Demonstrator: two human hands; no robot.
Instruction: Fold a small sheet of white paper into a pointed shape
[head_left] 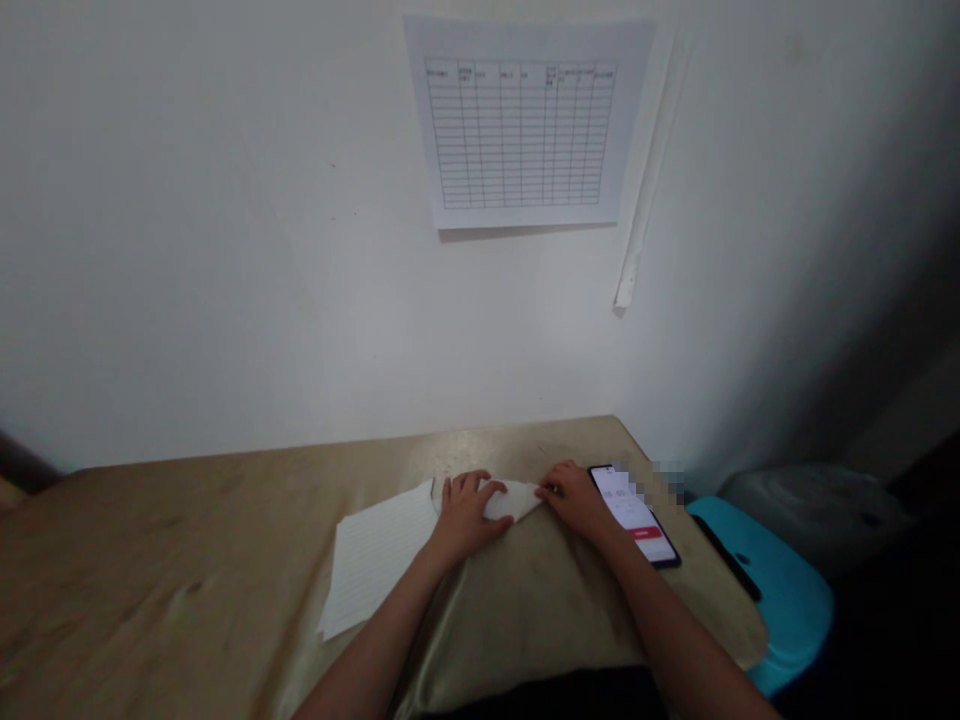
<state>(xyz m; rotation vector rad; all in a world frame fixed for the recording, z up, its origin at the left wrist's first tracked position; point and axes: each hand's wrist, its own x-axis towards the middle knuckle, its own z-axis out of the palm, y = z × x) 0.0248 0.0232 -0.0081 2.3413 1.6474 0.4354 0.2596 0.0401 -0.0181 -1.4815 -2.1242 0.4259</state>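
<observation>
A small folded piece of white paper lies on the brown-covered table, narrowing to a point at its right end. My left hand rests on its left part with fingers spread and thumb apart. At the pointed tip, my right hand pinches the paper between thumb and fingers. Left of my left hand is a short stack of lined paper sheets, partly behind my forearm. The fingers hide some of the folds.
A phone with a lit screen lies just right of my right hand. A turquoise plastic object stands past the table's right edge. On the wall behind hangs a printed table sheet.
</observation>
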